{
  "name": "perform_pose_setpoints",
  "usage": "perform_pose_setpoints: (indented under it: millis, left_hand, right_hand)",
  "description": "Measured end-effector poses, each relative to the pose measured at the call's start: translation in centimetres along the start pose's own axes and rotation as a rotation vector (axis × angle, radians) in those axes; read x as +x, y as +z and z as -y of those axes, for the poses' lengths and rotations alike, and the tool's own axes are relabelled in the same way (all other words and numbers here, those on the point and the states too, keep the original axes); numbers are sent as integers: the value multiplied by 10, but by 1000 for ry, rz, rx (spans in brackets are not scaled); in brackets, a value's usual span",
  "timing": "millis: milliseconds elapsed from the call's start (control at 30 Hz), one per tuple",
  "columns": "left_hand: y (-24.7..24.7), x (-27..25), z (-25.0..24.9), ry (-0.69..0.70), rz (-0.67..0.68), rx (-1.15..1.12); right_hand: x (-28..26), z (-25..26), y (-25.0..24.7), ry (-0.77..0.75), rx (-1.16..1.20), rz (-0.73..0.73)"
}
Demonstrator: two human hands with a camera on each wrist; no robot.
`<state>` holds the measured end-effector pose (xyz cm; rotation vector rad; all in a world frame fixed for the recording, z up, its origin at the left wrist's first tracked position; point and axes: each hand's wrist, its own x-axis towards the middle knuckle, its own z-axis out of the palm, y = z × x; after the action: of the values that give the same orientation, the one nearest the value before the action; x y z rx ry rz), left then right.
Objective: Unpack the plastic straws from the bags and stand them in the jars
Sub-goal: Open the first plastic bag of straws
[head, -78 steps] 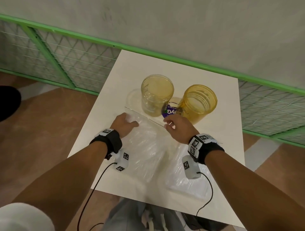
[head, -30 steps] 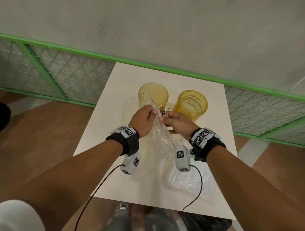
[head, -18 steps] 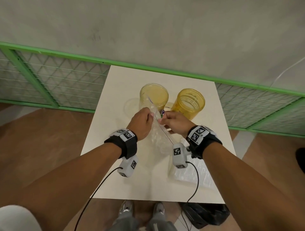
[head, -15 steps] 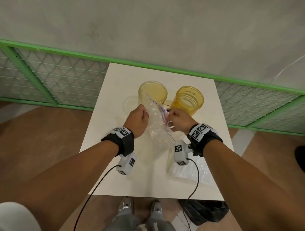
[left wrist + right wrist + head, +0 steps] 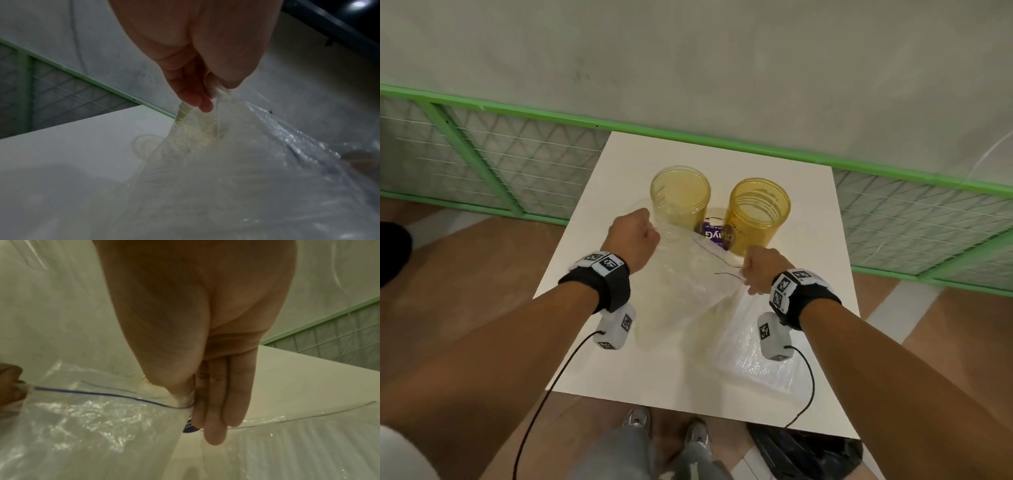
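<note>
Fingers of both hands pinch the mouth of the clear zip-seal plastic bag (image 5: pixel 688 281): left hand (image 5: pixel 631 236) at the far corner, right hand (image 5: pixel 760 270) at the near corner, bag raised above the white table (image 5: pixel 822 219). Step in hand: opening the seal. Next, likely extract straws for the two amber plastic jars (image 5: pixel 756 209) just behind.

The left hand (image 5: pixel 634 236) and right hand (image 5: pixel 763 270), close together at the clear bag's (image 5: pixel 688 284) top in front of the pale jar (image 5: pixel 680 198) half a second ago, have drawn apart, stretching the bag's mouth wide between them above the counter (image 5: pixel 585 308).
</note>
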<state>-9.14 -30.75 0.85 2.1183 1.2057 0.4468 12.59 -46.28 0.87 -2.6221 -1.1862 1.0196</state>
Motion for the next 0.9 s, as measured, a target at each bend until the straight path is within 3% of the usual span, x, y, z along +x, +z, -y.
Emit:
perform_pose_setpoints:
  millis: [133,267,400,500,700,800,900]
  left_hand:
    - [6,-9,-4,-42,-35,-87]
    - [16,-13,-8,52,202,-19]
    - [-5,9,20,85,230,134]
    - [-19,19,34,107,232,195]
    - [2,21,28,230,297,-30]
    - [17,16,27,181,366,-146]
    - [26,15,35,139,461,-64]
  right_hand:
    - [-1,13,5,-87,194,47]
    - [3,32,9,-111,275,59]
    - [12,18,11,6,-110,30]
    - [17,21,17,28,-151,37]
    - [15,45,32,-84,-440,-75]
    - [19,44,38,-136,-359,-91]
    - [22,40,47,-158,-185,81]
